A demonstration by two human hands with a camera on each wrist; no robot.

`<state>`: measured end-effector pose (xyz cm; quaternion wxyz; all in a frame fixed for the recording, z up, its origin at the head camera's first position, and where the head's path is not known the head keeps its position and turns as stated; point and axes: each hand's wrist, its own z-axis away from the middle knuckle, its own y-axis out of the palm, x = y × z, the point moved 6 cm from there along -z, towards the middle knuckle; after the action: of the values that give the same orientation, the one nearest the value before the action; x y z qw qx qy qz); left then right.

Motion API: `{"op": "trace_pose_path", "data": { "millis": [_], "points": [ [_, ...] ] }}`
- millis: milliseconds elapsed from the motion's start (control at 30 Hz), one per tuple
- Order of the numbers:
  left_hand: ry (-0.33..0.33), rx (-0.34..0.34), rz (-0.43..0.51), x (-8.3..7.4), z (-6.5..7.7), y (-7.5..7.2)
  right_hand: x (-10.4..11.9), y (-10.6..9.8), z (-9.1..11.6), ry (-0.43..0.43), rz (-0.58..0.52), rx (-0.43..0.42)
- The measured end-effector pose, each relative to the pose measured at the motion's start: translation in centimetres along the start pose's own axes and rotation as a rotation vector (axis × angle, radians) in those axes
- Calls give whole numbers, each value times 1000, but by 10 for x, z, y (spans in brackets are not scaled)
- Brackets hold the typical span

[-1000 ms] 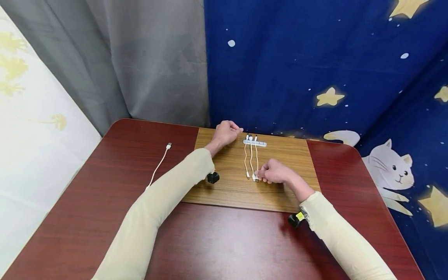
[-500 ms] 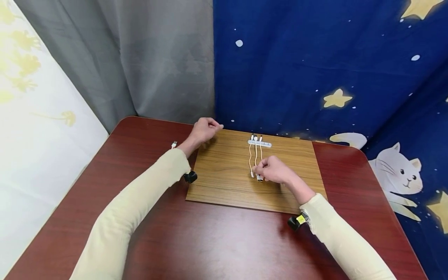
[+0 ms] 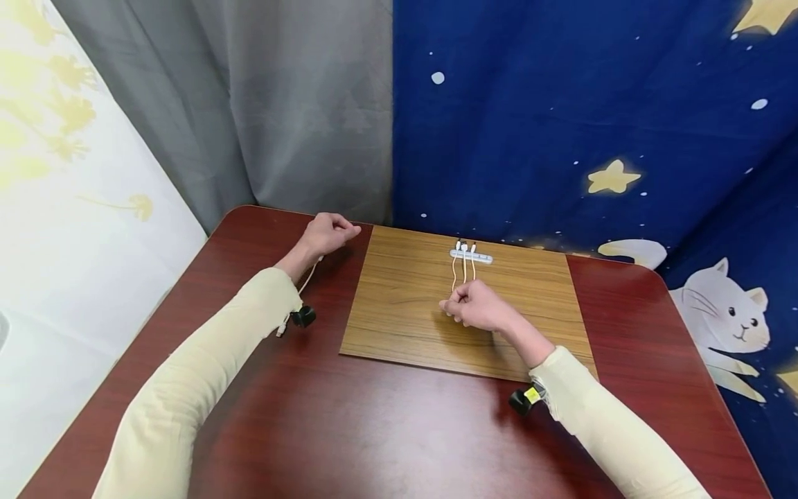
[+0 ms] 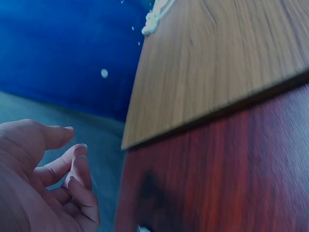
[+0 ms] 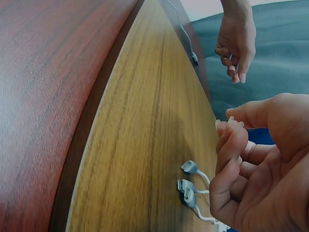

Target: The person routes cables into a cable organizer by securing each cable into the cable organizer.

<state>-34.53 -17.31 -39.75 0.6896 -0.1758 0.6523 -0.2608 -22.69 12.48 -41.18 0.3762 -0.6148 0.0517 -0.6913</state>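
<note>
My left hand (image 3: 326,235) hovers beyond a loose white USB cable (image 3: 305,283) on the table's left side, partly hidden by the wrist and sleeve. In the left wrist view its fingers curl loosely, with a gap between thumb and index finger. My right hand (image 3: 476,305) is above the wooden board, fingers loosely bent and nothing visible between them. Three short white cables (image 3: 454,277) run from a pale cable clip (image 3: 470,257) at the board's back edge. Their near ends are hidden behind the right hand from above, but the plugs (image 5: 189,167) show in the right wrist view.
The wood-grain board (image 3: 399,312) lies on a dark red table (image 3: 374,430), its raised front edge facing me. Grey and blue curtains (image 3: 511,125) hang right behind the table. A white patterned cloth (image 3: 75,277) hangs on the left.
My left hand has moved left, off the board and over to the loose cable. The right hand has shifted slightly left, away from the cable ends. The view has turned a little left.
</note>
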Motion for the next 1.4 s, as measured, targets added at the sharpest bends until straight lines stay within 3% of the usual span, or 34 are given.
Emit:
{"op": "trace_pose_path", "data": {
  "millis": [400, 633, 800, 1000, 1400],
  "points": [
    [-76, -17, -59, 35, 3, -19, 14, 19, -10, -42, 11, -20],
    [-107, -50, -90, 47, 7, -29, 29, 35, -17, -78, 17, 7],
    [-141, -64, -168, 55, 9, -36, 34, 40, -18, -93, 29, 21],
    [-179, 9, -308, 62, 7, -36, 32, 41, -19, -83, 32, 20],
    [-234, 93, -497, 53, 7, -26, 28, 40, -18, -53, 8, 25]
  ]
}}
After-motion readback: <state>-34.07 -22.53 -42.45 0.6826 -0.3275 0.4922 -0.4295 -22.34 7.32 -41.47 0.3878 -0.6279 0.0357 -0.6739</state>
